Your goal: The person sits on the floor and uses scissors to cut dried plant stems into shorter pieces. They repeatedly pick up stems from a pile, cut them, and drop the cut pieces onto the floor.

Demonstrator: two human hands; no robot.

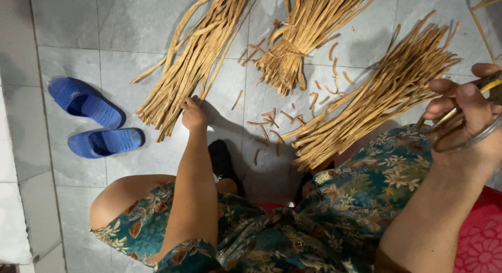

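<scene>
My left hand [192,114] reaches down to the floor and grips the near end of a loose bundle of long tan plant strips [194,58] on the left. My right hand [463,108] is raised at the right edge, its fingers through the handles of a pair of metal scissors [460,129]. A tied bundle of the same strips [300,32] lies at the top centre. A third loose bundle [376,95] lies on the right, its near ends by my right knee.
Short cut-off pieces [274,118] are scattered on the grey floor tiles between the bundles. A pair of blue slippers [94,118] sits at the left. My knees in a floral garment fill the bottom. A red patterned seat [478,236] shows at bottom right.
</scene>
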